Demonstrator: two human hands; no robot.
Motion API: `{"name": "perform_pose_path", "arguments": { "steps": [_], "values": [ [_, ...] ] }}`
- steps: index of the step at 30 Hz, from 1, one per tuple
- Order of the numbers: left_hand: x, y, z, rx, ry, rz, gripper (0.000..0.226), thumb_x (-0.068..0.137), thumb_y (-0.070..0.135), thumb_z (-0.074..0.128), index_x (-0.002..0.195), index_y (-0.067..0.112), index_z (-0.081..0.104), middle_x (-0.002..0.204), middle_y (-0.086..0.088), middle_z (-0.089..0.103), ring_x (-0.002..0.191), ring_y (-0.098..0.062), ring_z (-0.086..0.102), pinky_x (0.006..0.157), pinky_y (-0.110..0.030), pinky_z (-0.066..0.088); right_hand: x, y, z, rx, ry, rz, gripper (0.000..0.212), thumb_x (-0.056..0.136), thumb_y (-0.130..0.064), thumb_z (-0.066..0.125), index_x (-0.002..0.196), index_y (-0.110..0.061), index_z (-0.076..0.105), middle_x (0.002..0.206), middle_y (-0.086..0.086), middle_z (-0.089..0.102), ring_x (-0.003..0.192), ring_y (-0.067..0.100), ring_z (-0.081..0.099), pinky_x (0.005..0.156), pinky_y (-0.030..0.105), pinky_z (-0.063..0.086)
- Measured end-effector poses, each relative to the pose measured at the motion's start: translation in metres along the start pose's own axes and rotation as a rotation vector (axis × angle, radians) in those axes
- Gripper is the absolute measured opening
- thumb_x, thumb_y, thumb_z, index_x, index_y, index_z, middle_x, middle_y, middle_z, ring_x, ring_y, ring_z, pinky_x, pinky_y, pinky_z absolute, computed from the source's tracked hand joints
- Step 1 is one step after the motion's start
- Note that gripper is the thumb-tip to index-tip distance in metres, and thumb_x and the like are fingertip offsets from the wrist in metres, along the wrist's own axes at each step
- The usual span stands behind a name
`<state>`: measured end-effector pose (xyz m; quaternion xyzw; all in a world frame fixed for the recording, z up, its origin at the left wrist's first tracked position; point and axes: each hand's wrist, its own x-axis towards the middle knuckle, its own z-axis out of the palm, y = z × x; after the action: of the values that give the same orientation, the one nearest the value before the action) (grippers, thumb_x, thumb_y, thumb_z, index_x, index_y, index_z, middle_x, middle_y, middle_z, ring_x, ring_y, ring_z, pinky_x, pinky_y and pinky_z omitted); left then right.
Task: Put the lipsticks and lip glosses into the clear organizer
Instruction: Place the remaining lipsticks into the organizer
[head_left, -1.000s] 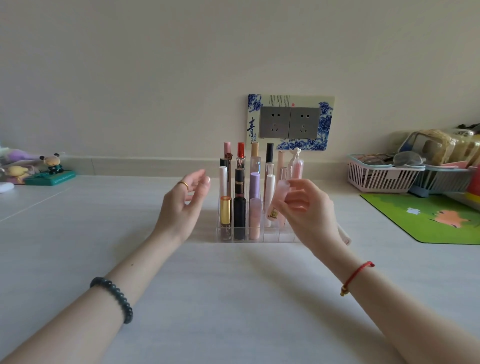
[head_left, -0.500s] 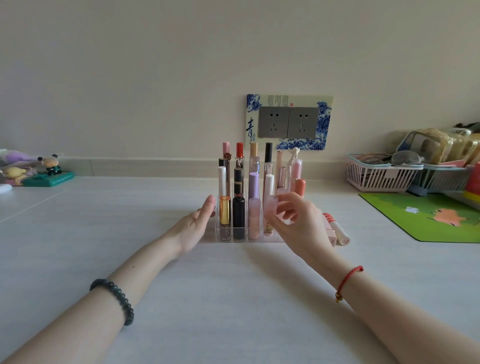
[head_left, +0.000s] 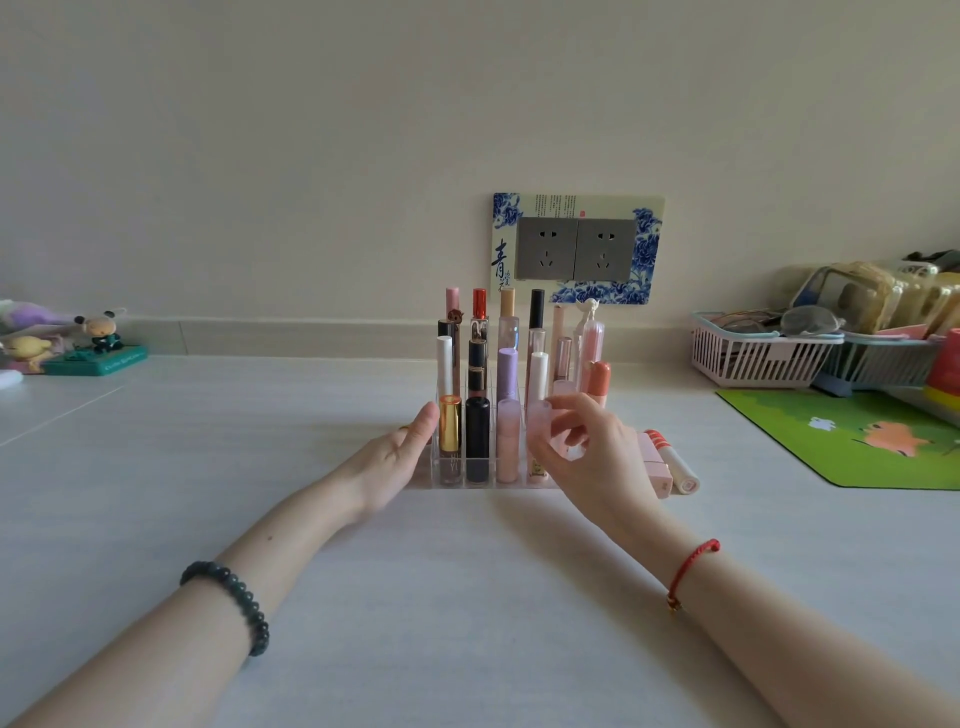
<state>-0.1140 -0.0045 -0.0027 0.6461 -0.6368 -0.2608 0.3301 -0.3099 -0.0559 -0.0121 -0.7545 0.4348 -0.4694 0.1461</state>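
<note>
The clear organizer (head_left: 485, 483) stands mid-table, filled with several upright lipsticks and glosses, among them a gold-capped tube (head_left: 450, 423), a black tube (head_left: 477, 439) and a lilac tube (head_left: 507, 374). My left hand (head_left: 397, 457) rests flat against the organizer's left wall, fingers straight. My right hand (head_left: 587, 449) pinches a pale pink lip gloss (head_left: 538, 415) that stands in a front-row slot, right of centre. A pink lipstick (head_left: 655, 470) and a white gloss with a red-striped cap (head_left: 675, 460) lie on the table just right of the organizer, behind my right hand.
A wall socket plate (head_left: 576, 248) is behind the organizer. A pink basket (head_left: 753, 353) and a blue basket (head_left: 878, 364) with clutter stand at the right, with a green mat (head_left: 852, 441) in front. Small toy figures (head_left: 93, 343) stand at the far left.
My right hand has lowered the pale pink gloss from above the organizer down into a front slot. My left hand has moved in from the air to lie against the organizer's left side.
</note>
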Motion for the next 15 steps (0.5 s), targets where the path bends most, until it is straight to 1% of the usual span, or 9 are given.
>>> {"name": "perform_pose_path", "arguments": {
  "steps": [3, 5, 6, 7, 8, 9, 10, 12, 15],
  "values": [
    [0.002, -0.002, 0.003, -0.005, -0.002, 0.016, 0.080, 0.081, 0.060, 0.005, 0.141, 0.013, 0.028, 0.152, -0.001, 0.025, 0.141, -0.011, 0.019, 0.102, -0.014, 0.010, 0.001, 0.001, -0.001, -0.014, -0.002, -0.006, 0.031, 0.079, -0.022, 0.065, 0.109, -0.019, 0.057, 0.087, -0.003, 0.066, 0.075, 0.008, 0.053, 0.062, 0.006, 0.033],
    [0.002, -0.002, 0.002, -0.018, -0.007, 0.016, 0.076, 0.083, 0.058, 0.007, 0.141, 0.013, 0.030, 0.151, 0.000, 0.026, 0.141, -0.011, 0.020, 0.101, -0.014, 0.011, 0.001, -0.001, -0.003, -0.015, 0.009, -0.029, 0.030, 0.080, -0.023, 0.064, 0.109, -0.019, 0.058, 0.087, -0.003, 0.066, 0.071, 0.001, 0.052, 0.060, 0.004, 0.035],
    [0.002, -0.002, 0.001, -0.021, -0.013, 0.014, 0.083, 0.079, 0.066, 0.008, 0.140, 0.013, 0.031, 0.151, 0.000, 0.027, 0.140, -0.010, 0.020, 0.100, -0.014, 0.011, 0.000, -0.002, -0.006, -0.007, 0.016, -0.042, 0.029, 0.081, -0.024, 0.064, 0.108, -0.019, 0.058, 0.086, -0.004, 0.065, 0.070, -0.002, 0.051, 0.059, 0.003, 0.037],
    [0.001, -0.002, 0.000, -0.020, -0.013, 0.026, 0.099, 0.069, 0.078, 0.008, 0.140, 0.014, 0.032, 0.150, 0.001, 0.028, 0.140, -0.009, 0.021, 0.100, -0.014, 0.011, 0.001, -0.004, -0.008, 0.009, 0.022, -0.053, 0.028, 0.081, -0.024, 0.063, 0.108, -0.019, 0.058, 0.085, -0.005, 0.064, 0.069, -0.004, 0.050, 0.060, 0.003, 0.040],
    [0.000, -0.002, -0.001, -0.012, -0.010, 0.041, 0.117, 0.055, 0.091, 0.007, 0.139, 0.014, 0.033, 0.149, 0.002, 0.029, 0.138, -0.007, 0.022, 0.101, -0.014, 0.010, 0.002, -0.006, -0.012, 0.027, 0.030, -0.063, 0.027, 0.082, -0.023, 0.063, 0.107, -0.019, 0.058, 0.084, -0.006, 0.062, 0.069, -0.004, 0.051, 0.063, 0.003, 0.043],
    [0.000, -0.003, -0.002, 0.000, -0.012, 0.047, 0.131, 0.042, 0.097, 0.006, 0.139, 0.015, 0.035, 0.148, 0.003, 0.031, 0.137, -0.005, 0.022, 0.101, -0.014, 0.010, 0.004, -0.007, -0.017, 0.040, 0.056, -0.083, 0.025, 0.081, -0.020, 0.063, 0.106, -0.020, 0.058, 0.081, -0.007, 0.061, 0.069, -0.003, 0.052, 0.066, 0.005, 0.046],
    [0.001, -0.004, -0.002, 0.015, -0.015, 0.050, 0.137, 0.035, 0.098, 0.004, 0.138, 0.015, 0.037, 0.148, 0.003, 0.032, 0.136, -0.004, 0.023, 0.102, -0.015, 0.011, 0.007, -0.008, -0.024, 0.043, 0.111, -0.117, 0.023, 0.081, -0.015, 0.064, 0.103, -0.019, 0.060, 0.078, -0.008, 0.060, 0.068, -0.002, 0.053, 0.067, 0.008, 0.047],
    [0.003, -0.006, -0.003, 0.051, -0.017, 0.038, 0.139, 0.033, 0.099, 0.001, 0.137, 0.015, 0.039, 0.148, 0.001, 0.034, 0.137, -0.008, 0.026, 0.102, -0.016, 0.014, 0.014, -0.008, -0.042, 0.020, 0.263, -0.202, 0.020, 0.078, -0.006, 0.063, 0.095, -0.015, 0.064, 0.071, -0.008, 0.059, 0.064, 0.000, 0.054, 0.065, 0.009, 0.045],
    [0.001, -0.003, -0.003, 0.079, -0.010, 0.021, 0.138, 0.035, 0.097, -0.001, 0.138, 0.014, 0.037, 0.148, 0.000, 0.034, 0.139, -0.011, 0.026, 0.100, -0.016, 0.014, 0.021, 0.000, -0.071, -0.131, 0.376, -0.238, 0.011, 0.077, -0.005, 0.063, 0.085, -0.010, 0.067, 0.067, -0.004, 0.059, 0.061, -0.002, 0.050, 0.061, 0.007, 0.039]
  ]
}}
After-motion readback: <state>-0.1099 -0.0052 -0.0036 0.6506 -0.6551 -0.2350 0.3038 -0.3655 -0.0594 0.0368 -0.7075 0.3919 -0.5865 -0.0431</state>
